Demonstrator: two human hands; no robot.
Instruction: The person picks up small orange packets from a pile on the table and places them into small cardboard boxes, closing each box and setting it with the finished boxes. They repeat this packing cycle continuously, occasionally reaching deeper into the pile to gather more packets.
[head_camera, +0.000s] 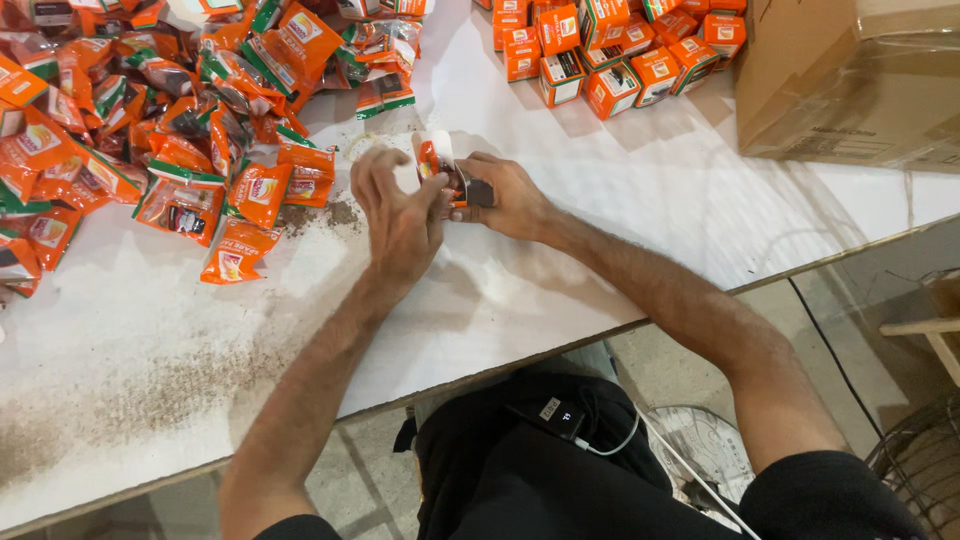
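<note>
My right hand (508, 196) grips a small orange and white carton (437, 160), tilted on the white table (620, 210). A dark sachet end sticks out of the carton by my right fingers. My left hand (396, 212) rests against the carton's left side with its fingers spread and bent, pressing at the carton's open flap. Both hands meet near the table's middle.
A big heap of orange and green sachets (150, 110) covers the table's left. Several small orange cartons (610, 45) stand at the back. A brown cardboard box (850, 75) sits at the right. Brown powder (160, 390) is spilled near the front edge.
</note>
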